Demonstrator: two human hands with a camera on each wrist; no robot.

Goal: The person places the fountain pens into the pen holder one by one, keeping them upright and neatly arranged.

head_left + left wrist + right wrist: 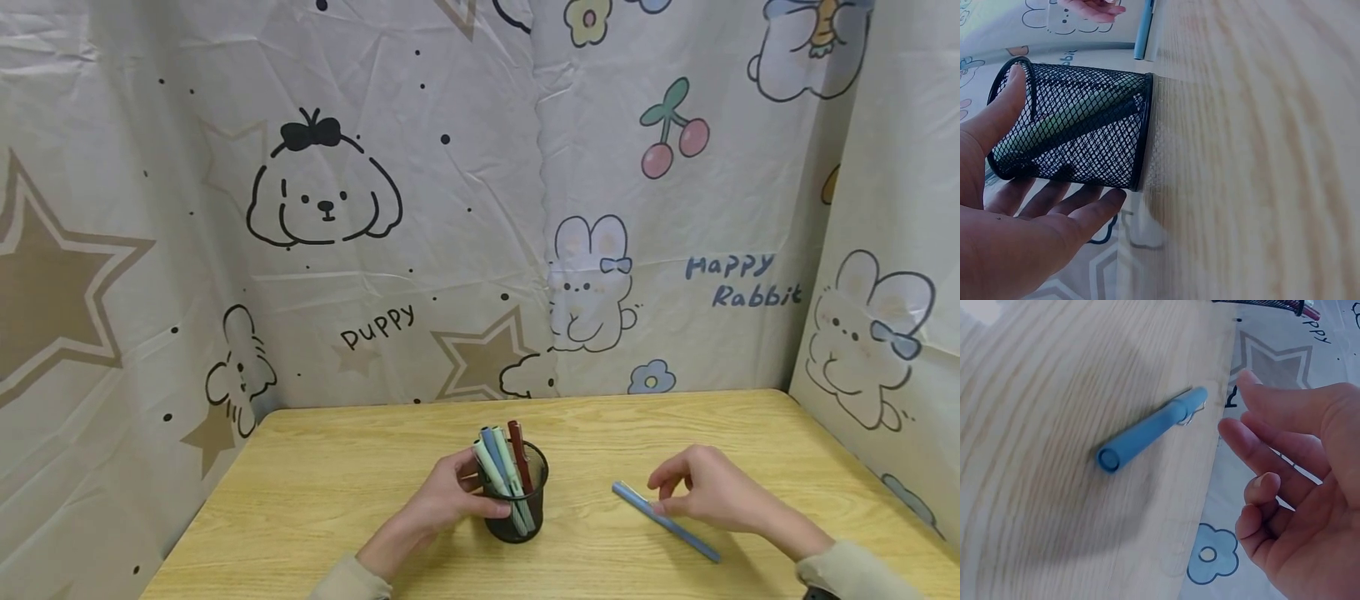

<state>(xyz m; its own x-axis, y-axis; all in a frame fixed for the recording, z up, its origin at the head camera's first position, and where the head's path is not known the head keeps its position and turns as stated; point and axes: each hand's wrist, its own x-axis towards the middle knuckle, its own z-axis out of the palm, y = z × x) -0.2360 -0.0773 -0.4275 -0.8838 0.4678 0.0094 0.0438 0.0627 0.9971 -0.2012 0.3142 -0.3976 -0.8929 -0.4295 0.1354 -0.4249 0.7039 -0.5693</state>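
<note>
Low in the centre of the head view, the person's left hand (450,497) wraps around the side of a black mesh pen cup (516,500), thumb on the near rim and fingers spread along the far wall, as the left wrist view shows (1054,206); the grip looks meant to steady the light cup so it does not tip or slide on the wooden table (337,483). Several pens (501,471) lean inside it, pale green, blue and one dark red, their tops fanned out above the rim. To the right of centre, the right hand (708,492) hovers with fingers loosely bent and apart over a blue pen (663,522) lying flat and diagonal on the table; in the right wrist view the fingertips (1254,434) are just beside the pen's clip end but do not close on it, so the hand holds nothing. The pen lies well apart from the cup, toward the lower right of the head view. Behind the table hangs a printed cloth backdrop (480,208) with cartoon dogs, rabbits, stars and cherries; the words "puppy" at centre left and "Happy Rabbit" at the right can be read. No brand shows on the pens or cup.
</note>
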